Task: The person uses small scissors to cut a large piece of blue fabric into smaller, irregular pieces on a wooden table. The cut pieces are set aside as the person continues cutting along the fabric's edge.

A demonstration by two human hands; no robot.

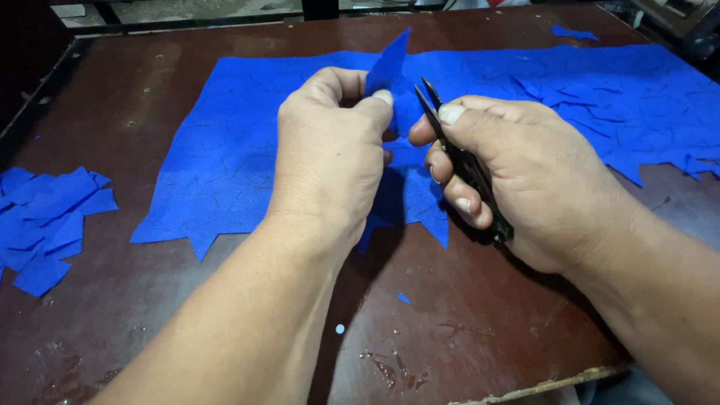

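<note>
Pinching blue piece (390,64), snips (461,161) open

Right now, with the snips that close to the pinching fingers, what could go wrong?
1. The snips in the right hand have their open tips right beside the left hand thumb; a slip could nick it.
2. The blue piece is pinched only at its lower end, so it may flex and cut crooked.
3. Trimmed bits could drop among the blue sheet and get lost, like the scrap on the table.
</note>
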